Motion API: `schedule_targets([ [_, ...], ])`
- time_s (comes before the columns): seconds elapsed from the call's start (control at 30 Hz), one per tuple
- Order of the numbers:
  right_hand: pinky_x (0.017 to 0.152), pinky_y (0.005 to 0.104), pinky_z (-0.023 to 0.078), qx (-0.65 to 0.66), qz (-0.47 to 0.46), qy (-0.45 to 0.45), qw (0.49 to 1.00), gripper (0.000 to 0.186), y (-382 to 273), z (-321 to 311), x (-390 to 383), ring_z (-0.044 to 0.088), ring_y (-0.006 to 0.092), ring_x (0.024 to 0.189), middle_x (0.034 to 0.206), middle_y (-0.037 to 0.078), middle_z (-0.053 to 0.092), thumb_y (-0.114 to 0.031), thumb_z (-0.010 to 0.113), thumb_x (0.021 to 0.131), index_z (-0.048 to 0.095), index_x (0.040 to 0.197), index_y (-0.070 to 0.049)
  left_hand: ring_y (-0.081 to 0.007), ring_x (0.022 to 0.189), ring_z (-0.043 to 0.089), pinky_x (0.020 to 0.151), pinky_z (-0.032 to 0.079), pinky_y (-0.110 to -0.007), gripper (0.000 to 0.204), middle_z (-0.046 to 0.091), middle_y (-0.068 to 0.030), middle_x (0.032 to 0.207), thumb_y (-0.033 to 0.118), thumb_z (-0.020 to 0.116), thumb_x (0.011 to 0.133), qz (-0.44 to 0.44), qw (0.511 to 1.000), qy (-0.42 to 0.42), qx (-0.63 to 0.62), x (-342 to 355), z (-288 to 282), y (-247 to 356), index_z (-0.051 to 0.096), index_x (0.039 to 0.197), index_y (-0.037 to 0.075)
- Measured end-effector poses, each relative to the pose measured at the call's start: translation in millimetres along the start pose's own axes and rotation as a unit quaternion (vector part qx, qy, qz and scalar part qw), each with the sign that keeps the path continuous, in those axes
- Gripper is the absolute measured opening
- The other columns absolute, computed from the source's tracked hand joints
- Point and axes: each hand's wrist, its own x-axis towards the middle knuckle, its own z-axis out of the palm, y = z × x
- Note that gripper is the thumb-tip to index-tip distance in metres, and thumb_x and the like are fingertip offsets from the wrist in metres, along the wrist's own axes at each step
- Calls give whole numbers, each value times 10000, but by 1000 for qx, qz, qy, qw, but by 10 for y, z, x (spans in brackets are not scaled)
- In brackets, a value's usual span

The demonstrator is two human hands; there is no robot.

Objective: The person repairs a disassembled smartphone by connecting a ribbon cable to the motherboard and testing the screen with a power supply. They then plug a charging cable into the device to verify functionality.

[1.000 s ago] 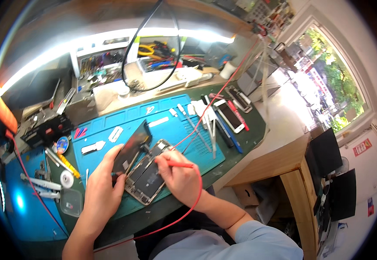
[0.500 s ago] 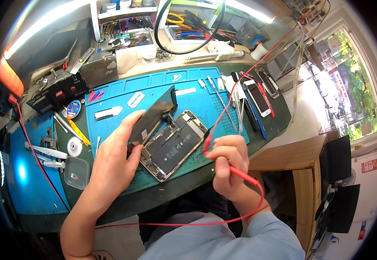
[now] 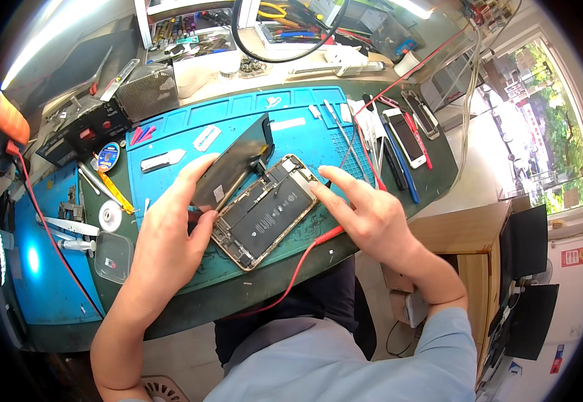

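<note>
Propping the lifted screen [image 3: 231, 167] steady with my left hand [image 3: 171, 234] curled around its edge, I should press gently on the opened phone [image 3: 264, 211] using my right hand [image 3: 365, 214], forefinger extended, holding nothing.

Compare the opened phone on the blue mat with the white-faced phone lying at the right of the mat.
The opened phone body shows its black battery and inner parts; the white-faced phone is closed, screen up. The opened one has its dark screen panel tilted up, propped by the left hand, with the right hand touching its edge; the white-faced one lies flat, untouched. The opened one looks larger. Both are slim rounded rectangles.
</note>
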Motion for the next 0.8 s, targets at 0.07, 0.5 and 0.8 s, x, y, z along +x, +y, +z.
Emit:
schedule_targets([
  [0.07,563,277,511,-27,-31,-27,999,435,79,-47,24,634,153,734,1215,86,646,-6,678,793,698,1223,-64,-262,1042,715,813,601,-334,662,633,-175,1364,-136,651,871,4,1000,1,4,-1,4,-10,489,1480,68],
  [0.5,637,286,530,37,-166,-106,980,265,426,-86,267,655,155,828,985,34,581,-75,691,758,671,1019,-31,-274,994,711,840,609,-362,636,612,-151,1371,-124,622,898,-16,1000,-8,18,3,-10,62,468,1483,72],
  [0.8,619,287,534,51,-181,-53,981,235,504,-106,250,669,161,809,1004,29,622,-48,724,771,691,1004,-36,-219,1035,701,817,590,-312,656,628,-156,1377,-119,648,885,-11,1000,2,4,-1,2,23,488,1491,76],
])
